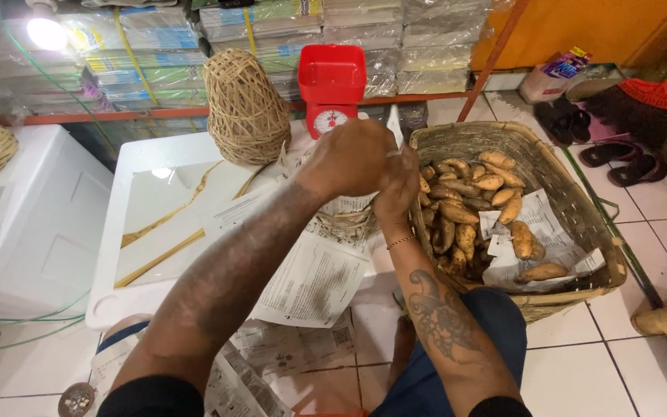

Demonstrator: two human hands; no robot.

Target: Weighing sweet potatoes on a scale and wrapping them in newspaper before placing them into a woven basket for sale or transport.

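Both my hands meet over a bundle wrapped in newspaper (343, 218) that stands on a sheet of newspaper (310, 282) at the right edge of a white table (156, 208). My left hand (347, 158) is closed over the top of the bundle. Pressed against it from the right, my right hand (401, 184) pinches the paper, and a pale strip (394, 125) sticks up between the two hands. What is inside the bundle is hidden.
A woven basket (580, 212) with several sweet potatoes (457, 212) on newspaper sits on the tiled floor at the right. A red scale (331, 85) and a cone of pale twine (245, 100) stand behind the bundle. Sandals (619, 158) and a broom (646, 93) lie at the far right.
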